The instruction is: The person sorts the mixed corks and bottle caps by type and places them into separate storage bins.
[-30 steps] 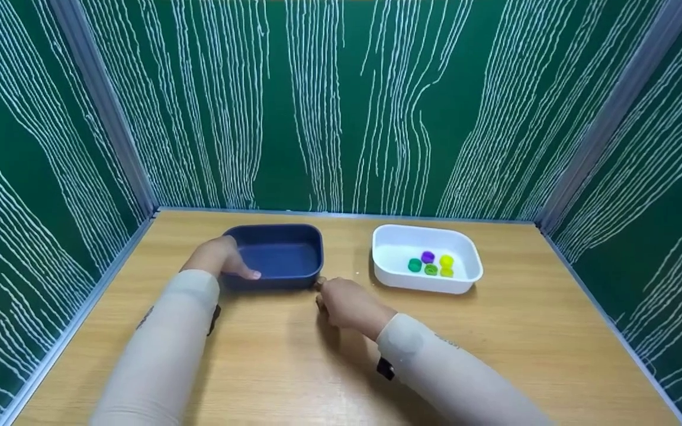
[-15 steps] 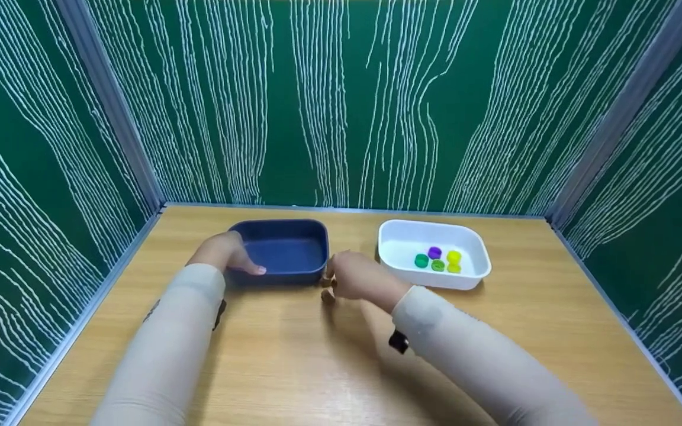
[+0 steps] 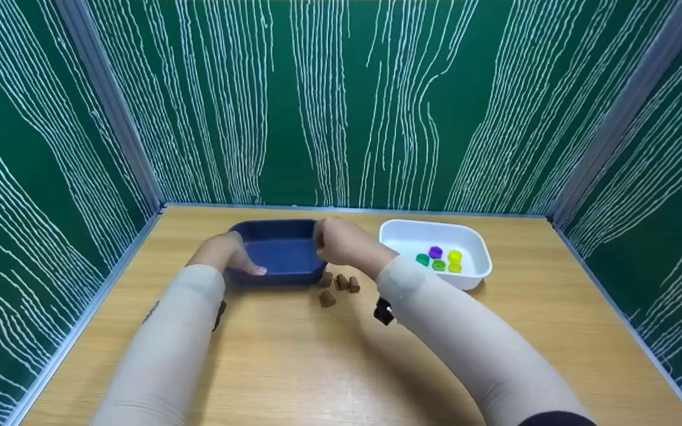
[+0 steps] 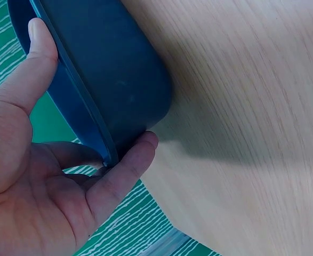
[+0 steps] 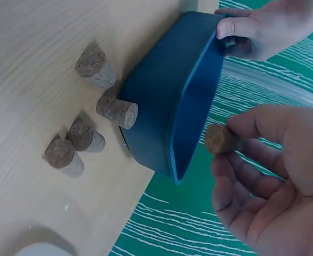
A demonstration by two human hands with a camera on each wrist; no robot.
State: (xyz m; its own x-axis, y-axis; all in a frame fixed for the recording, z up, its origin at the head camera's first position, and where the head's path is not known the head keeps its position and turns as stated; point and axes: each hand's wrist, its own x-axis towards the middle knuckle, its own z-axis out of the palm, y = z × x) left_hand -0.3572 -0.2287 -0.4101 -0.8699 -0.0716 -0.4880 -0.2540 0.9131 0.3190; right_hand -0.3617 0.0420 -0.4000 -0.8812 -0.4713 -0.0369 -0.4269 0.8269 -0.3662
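Observation:
My left hand (image 3: 221,253) grips the left end of a dark blue tub (image 3: 285,278); in the left wrist view its thumb lies over the rim and a finger touches the outer wall. At the tub's right rim, my right hand (image 3: 341,241) pinches a cork stopper (image 5: 221,140) between thumb and fingers, plain in the right wrist view but hidden in the head view. Several more corks, among them a separate nearer cork (image 3: 327,299), lie on the table by the tub's near right corner. The tub's visible floor holds nothing.
A white tub (image 3: 397,228) stands to the right, holding several small round pieces: a purple piece (image 3: 436,252), greens and yellows. The wooden table (image 3: 270,355) meets green, white-lined walls (image 3: 341,106) at its back and sides.
My right hand has risen from the corks beside the tub to its right rim, carrying one cork. The corks it was covering now show. My left hand keeps its grip on the tub.

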